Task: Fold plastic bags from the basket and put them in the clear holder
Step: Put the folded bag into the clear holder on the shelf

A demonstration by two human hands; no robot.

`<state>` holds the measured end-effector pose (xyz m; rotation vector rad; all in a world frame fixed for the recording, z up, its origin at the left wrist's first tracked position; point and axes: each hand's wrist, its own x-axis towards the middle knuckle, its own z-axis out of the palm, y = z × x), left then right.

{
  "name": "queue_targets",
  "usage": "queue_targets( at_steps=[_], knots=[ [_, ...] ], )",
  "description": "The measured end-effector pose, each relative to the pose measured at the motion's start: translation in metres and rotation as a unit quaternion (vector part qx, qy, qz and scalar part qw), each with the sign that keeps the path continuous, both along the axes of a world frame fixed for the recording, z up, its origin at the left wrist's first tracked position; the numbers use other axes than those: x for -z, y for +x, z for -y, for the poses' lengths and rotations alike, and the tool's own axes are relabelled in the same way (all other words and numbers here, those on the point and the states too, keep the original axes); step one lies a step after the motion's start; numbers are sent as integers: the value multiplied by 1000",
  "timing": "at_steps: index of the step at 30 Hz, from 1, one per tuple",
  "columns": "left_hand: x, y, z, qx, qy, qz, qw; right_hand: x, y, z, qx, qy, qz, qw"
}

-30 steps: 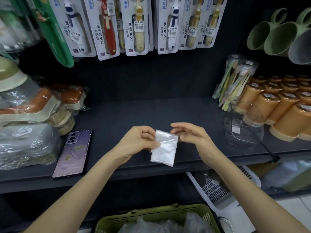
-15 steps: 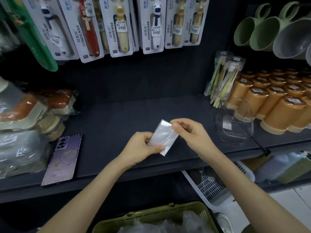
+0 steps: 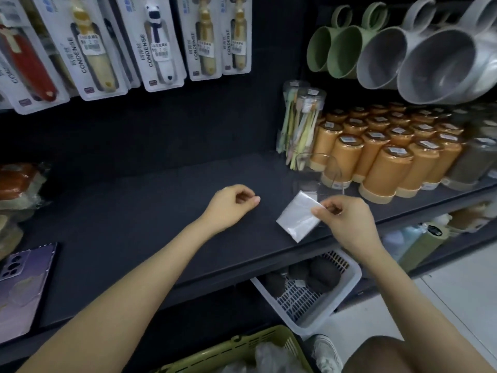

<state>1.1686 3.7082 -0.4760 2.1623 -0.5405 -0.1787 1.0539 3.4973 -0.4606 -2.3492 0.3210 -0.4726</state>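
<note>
A small folded white plastic bag hangs over the dark shelf, pinched at its right edge by my right hand. The bag's upper corner is just in front of the clear holder, which stands on the shelf beside the orange cups. My left hand hovers over the shelf to the left, fingers loosely curled and holding nothing. At the bottom edge, the olive green basket holds crumpled plastic bags.
Orange lidded cups and a toothbrush jar crowd the shelf's right side. A purple phone lies at left beside wrapped goods. Packaged toothbrushes and mugs hang above. A white basket sits below.
My left hand let go of the folded bag and stayed at left. My right hand carried the bag to the right, up to the clear holder.
</note>
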Motion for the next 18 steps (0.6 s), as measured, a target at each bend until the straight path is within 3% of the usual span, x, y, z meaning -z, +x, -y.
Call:
queue_targets(
  at_steps=[9,18],
  knots=[
    [-12,52,123,6,-68,-57,996,10,1,25,47,-57,-50,996],
    [-4,54,120,-34,-112,-82,990,15,7,28,35,4,-46,998]
  ],
)
